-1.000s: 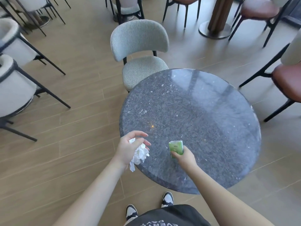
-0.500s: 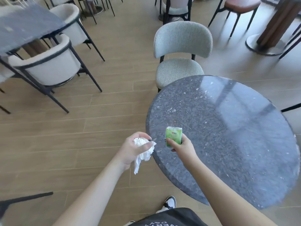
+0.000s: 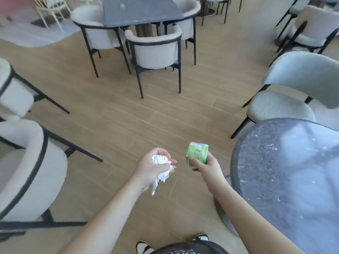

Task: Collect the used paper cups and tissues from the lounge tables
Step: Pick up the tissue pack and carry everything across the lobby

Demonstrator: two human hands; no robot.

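Note:
My left hand (image 3: 149, 168) is closed around a crumpled white tissue (image 3: 162, 166), with a strip of it hanging below the palm. My right hand (image 3: 206, 166) grips a small green packet (image 3: 197, 152) upright by its lower part. Both hands hover over the wooden floor, left of the round dark stone table (image 3: 286, 180), whose visible top carries nothing.
A grey-green chair (image 3: 293, 88) stands behind the round table. White armchairs with black frames sit at the left (image 3: 23, 173) and around a dark square table (image 3: 139, 10) ahead. Open wooden floor (image 3: 128, 116) lies between them. My shoes show at the bottom edge.
The view has swung left, so the round table slid to the right edge. Both hands came off the tabletop and now hold the tissue and packet over the floor.

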